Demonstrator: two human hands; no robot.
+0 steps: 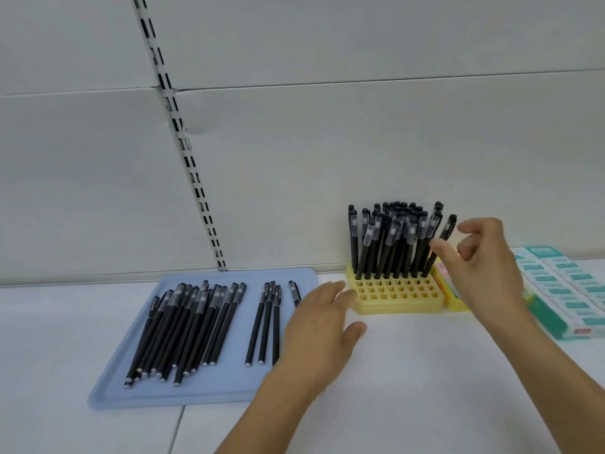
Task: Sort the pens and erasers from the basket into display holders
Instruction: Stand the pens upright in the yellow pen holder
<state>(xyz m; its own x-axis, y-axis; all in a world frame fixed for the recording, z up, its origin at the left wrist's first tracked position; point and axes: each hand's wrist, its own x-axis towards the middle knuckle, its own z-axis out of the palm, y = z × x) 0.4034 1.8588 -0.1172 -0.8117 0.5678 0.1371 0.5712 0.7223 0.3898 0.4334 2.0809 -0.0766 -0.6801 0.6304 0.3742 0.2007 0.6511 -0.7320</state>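
Observation:
A yellow grid holder (396,294) stands on the white shelf with several black pens (389,240) upright in its back rows; the front rows are bare. My right hand (481,263) hovers at the holder's right side, fingers loosely spread, thumb close to the rightmost pen (447,232), which leans in its slot. My left hand (322,326) lies flat and open just left of the holder, over the right edge of a blue tray (108,393). Several black pens (183,329) lie in the tray, some in a pile and three (265,326) apart.
A box of white and teal erasers (566,290) sits at the far right. A yellow and pink packet (448,290) lies between it and the holder. A slotted shelf upright (193,172) runs down the back wall.

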